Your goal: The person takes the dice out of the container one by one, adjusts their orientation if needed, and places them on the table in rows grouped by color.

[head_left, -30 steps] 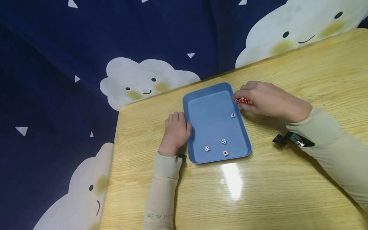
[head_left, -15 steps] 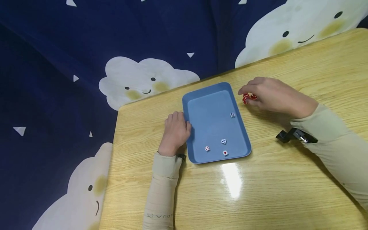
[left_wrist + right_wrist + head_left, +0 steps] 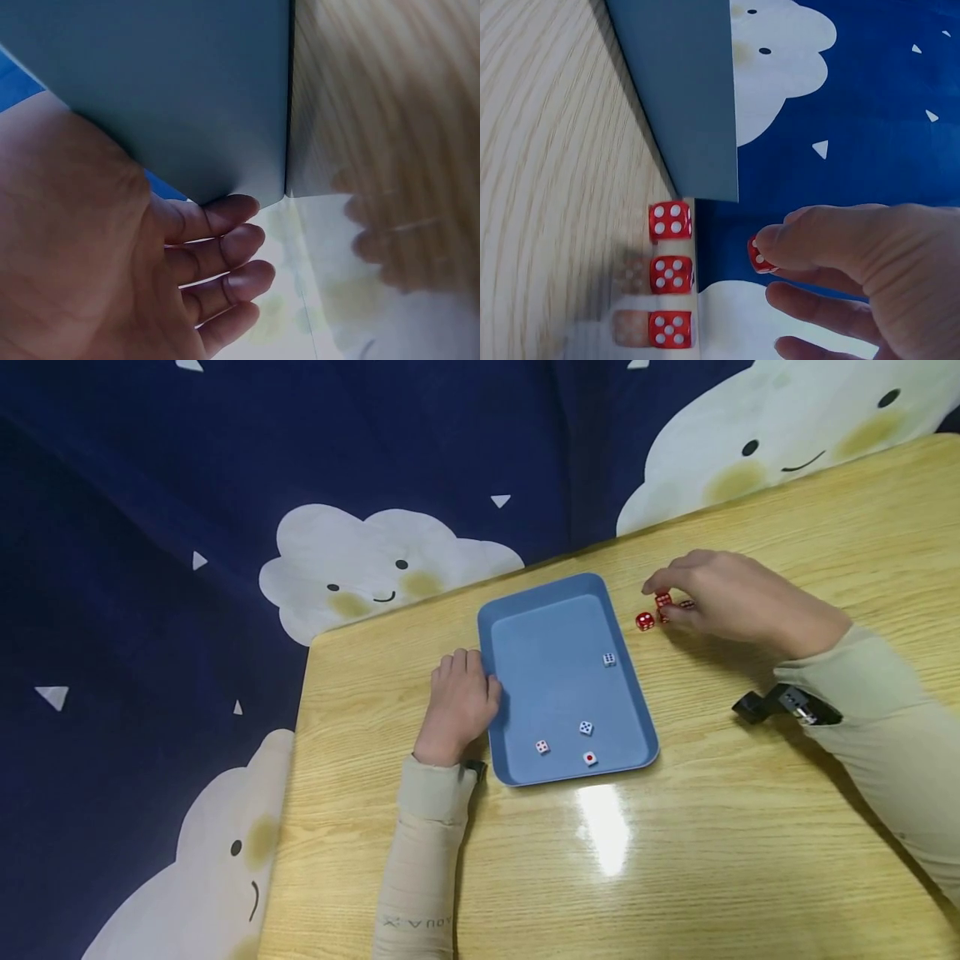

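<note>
Right hand [image 3: 738, 600] pinches one red die [image 3: 758, 259] between thumb and forefinger, held clear of the table [image 3: 720, 827], above and apart from a row of three red dice [image 3: 670, 275]. Row axis runs outward from the right wall of the blue tray [image 3: 551, 656]; first die just beside it. Left hand [image 3: 456, 706] grips the opposite rim, well apart from the row.

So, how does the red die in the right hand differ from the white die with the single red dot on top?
The red die has white dots on red; the white die shows a red dot on white. The red die is pinched in the right hand, off the table, while the white die rests inside the blue tray. Both are dotted dice.
</note>
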`<state>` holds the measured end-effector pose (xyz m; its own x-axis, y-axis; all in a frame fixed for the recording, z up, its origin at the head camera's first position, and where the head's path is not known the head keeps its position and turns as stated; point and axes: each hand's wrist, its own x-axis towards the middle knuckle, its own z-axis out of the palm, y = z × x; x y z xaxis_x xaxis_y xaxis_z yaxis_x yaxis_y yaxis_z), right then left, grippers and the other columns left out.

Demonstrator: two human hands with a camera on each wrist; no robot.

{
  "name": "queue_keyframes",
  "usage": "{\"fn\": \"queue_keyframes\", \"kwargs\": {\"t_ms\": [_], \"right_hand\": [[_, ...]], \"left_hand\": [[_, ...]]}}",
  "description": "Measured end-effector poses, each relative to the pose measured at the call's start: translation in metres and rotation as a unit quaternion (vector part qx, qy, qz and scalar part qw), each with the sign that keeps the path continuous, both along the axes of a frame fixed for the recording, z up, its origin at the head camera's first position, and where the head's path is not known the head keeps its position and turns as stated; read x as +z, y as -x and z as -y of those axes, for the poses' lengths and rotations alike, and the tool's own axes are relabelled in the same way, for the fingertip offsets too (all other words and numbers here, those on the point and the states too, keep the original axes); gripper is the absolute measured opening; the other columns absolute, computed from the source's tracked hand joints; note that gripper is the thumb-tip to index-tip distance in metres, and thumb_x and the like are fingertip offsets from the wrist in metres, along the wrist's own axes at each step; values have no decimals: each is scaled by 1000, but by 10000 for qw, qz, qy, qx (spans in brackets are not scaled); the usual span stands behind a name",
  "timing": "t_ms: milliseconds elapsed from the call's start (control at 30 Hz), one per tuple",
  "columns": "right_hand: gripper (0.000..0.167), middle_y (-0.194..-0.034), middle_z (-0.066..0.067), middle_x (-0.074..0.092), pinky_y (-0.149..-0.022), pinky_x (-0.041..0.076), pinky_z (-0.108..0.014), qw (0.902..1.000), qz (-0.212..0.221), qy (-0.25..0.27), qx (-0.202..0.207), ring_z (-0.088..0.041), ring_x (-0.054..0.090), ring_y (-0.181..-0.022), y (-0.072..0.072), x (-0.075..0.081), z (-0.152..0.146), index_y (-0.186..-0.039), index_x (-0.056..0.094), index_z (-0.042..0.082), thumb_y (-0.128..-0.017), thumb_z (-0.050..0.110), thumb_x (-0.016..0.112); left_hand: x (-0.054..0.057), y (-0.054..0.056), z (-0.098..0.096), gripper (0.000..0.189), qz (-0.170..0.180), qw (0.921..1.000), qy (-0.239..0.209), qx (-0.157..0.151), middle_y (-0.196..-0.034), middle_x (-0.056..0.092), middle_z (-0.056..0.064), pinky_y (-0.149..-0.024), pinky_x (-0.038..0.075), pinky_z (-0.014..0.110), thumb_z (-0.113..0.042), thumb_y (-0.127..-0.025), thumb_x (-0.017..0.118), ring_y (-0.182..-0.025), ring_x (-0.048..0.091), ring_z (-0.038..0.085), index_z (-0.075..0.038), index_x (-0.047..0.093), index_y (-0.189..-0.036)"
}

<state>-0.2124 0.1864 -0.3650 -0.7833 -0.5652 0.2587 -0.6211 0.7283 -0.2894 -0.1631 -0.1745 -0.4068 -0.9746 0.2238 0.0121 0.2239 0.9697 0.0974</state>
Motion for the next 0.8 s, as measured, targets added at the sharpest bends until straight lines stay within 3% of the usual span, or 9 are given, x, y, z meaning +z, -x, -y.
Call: {"fn": "queue_keyframes", "kwargs": {"t_ms": [467,800], "right_hand": [[32,-121,-26,73,-94,51,-64,9978,482,-225,-404,-48,67,-111,13,-3,-21,-121,72,1,-90,9,73],[36,-121,-25,72,-98,48,-63,9934,876,-341,-651,-47,66,-114,19,-7,-32,-127,69,2,-91,9,71]], "left_hand": [[2,0,-2,32,19,9999,101,26,-111,56,17,-90,41,46,-25,-105,42,-99,48,34,1,54,-118],[3,0,-1,33,100,9999,84,49,-111,55,17,-91,41,46,-25,-105,41,-99,48,35,2,53,-121]]}}
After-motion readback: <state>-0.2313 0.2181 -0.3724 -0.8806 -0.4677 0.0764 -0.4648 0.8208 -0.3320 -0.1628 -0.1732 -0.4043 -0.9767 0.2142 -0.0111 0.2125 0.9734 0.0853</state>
